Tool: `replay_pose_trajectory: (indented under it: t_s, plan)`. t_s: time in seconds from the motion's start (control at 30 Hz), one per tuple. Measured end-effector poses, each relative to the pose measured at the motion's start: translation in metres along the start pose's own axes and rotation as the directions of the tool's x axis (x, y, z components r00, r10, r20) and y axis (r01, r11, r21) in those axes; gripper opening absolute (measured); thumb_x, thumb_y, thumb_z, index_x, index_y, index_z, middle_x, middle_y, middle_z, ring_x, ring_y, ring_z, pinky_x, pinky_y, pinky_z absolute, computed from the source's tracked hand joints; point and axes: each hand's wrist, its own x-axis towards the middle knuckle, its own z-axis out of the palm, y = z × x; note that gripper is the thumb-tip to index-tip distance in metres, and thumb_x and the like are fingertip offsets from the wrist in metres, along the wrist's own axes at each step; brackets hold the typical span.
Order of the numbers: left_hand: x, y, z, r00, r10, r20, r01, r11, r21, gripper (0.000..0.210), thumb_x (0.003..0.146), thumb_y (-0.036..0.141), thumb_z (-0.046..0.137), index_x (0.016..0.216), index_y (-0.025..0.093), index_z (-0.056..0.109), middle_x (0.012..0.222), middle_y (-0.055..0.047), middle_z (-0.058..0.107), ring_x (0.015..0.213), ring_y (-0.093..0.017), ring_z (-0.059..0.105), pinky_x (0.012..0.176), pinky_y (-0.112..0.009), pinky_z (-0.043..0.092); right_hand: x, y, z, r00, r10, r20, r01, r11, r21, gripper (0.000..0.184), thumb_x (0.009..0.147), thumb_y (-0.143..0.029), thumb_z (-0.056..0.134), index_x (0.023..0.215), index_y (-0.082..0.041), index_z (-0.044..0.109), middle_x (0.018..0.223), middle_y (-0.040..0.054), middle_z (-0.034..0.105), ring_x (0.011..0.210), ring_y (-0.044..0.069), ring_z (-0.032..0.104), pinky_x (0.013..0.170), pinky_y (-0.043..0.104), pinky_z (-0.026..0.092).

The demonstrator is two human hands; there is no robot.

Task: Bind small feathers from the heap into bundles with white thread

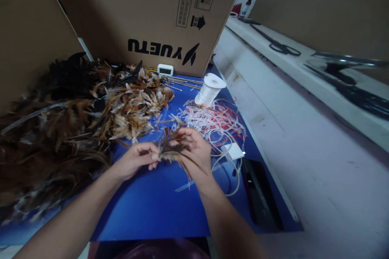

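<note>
A small bunch of brown and grey feathers [170,147] is held over the blue table. My left hand [139,158] pinches its base between thumb and fingertips. On the other side, my right hand [194,151] curves around the bunch, palm toward it, with some feathers lying across its fingers and wrist. Whether those fingers grip any feathers is hard to make out. To the left spreads a large heap of brown, tan and black feathers [127,105]. Just beyond my right hand lies a tangle of white and red strips [212,119].
A white spool [209,89] stands at the tangle's back. A charger with cable [233,151] and a dark phone-like device [261,194] lie at right. A cardboard box [146,12] walls the back, with a small white digital display [165,70] before it. Scissors [284,48] rest on the ledge.
</note>
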Motion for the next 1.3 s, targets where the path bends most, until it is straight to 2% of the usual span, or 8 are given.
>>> replay_pose_trajectory:
  t_s: [0.27, 0.57, 0.77, 1.03, 1.3]
  plan:
    - [0.001, -0.001, -0.001, 1.0, 0.012, -0.014, -0.012, 1.0, 0.015, 0.025, 0.075, 0.034, 0.075, 0.069, 0.012, 0.064, 0.058, 0.0, 0.06, 0.051, -0.007, 0.051, 0.053, -0.02, 0.039, 0.001, 0.003, -0.002, 0.999, -0.04, 0.023, 0.04, 0.999, 0.005, 0.026, 0.068, -0.022, 0.076, 0.091, -0.022, 0.064, 0.077, -0.0013, 0.069, 0.068, 0.014, 0.066, 0.062, 0.025, 0.055]
    - [0.001, 0.0, 0.0, 1.0, 0.009, -0.022, -0.008, 1.0, 0.023, 0.025, 0.075, 0.034, 0.075, 0.069, 0.013, 0.064, 0.058, 0.001, 0.06, 0.051, -0.007, 0.051, 0.053, -0.02, 0.038, -0.002, 0.008, -0.006, 0.99, -0.065, 0.126, 0.07, 0.997, -0.033, 0.039, 0.067, -0.018, 0.079, 0.101, -0.024, 0.061, 0.084, -0.0008, 0.071, 0.075, 0.016, 0.069, 0.069, 0.028, 0.055]
    - [0.002, -0.001, -0.001, 1.0, 0.01, -0.022, -0.009, 1.0, 0.026, 0.024, 0.075, 0.034, 0.074, 0.07, 0.012, 0.063, 0.059, 0.001, 0.06, 0.052, -0.007, 0.051, 0.053, -0.021, 0.038, -0.002, 0.009, -0.006, 0.992, -0.064, 0.105, 0.062, 0.998, 0.016, 0.039, 0.066, -0.018, 0.08, 0.1, -0.025, 0.062, 0.081, -0.0015, 0.071, 0.073, 0.015, 0.07, 0.067, 0.026, 0.055]
    - [0.0, -0.001, -0.001, 0.999, -0.006, -0.031, 0.007, 0.999, 0.038, 0.027, 0.074, 0.035, 0.075, 0.07, 0.012, 0.062, 0.058, 0.0, 0.06, 0.052, -0.008, 0.051, 0.053, -0.021, 0.039, -0.002, 0.006, 0.001, 0.998, 0.015, 0.057, -0.018, 0.999, 0.047, 0.036, 0.063, -0.025, 0.081, 0.095, -0.023, 0.063, 0.076, -0.0014, 0.071, 0.069, 0.016, 0.069, 0.064, 0.027, 0.055]
    - [0.001, 0.0, -0.001, 0.999, 0.003, -0.04, -0.001, 0.999, 0.049, 0.025, 0.075, 0.034, 0.074, 0.07, 0.012, 0.063, 0.058, 0.0, 0.06, 0.052, -0.008, 0.051, 0.053, -0.022, 0.039, -0.004, 0.007, -0.003, 0.994, -0.033, 0.105, 0.036, 0.999, -0.026, 0.039, 0.065, -0.025, 0.081, 0.099, -0.024, 0.062, 0.081, -0.0006, 0.071, 0.074, 0.017, 0.069, 0.067, 0.028, 0.054]
